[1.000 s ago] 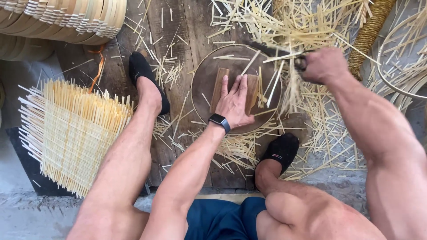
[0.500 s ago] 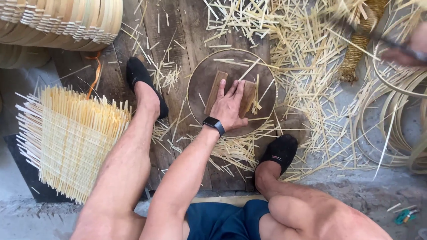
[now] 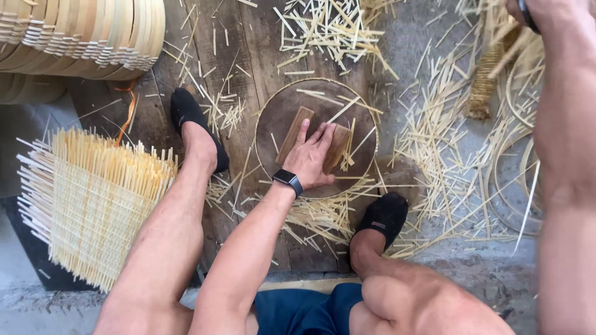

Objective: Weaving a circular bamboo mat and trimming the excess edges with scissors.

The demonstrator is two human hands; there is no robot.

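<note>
Head view: left hand [image 3: 308,162], fingers spread, flat on bamboo slat bundle [image 3: 315,140] centred on round chopping block [image 3: 273,121]. Right hand [image 3: 539,11] raised far right, clenched on dark handle. Risk: downstroke striking splayed fingers.

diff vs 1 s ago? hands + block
The right hand rose from the round board up to the frame's top right corner, gripping a dark handle. The left hand stayed flat on the wooden block, fingers now angled more to the right. Both feet, the woven mat and the litter of strips kept their places.
</note>
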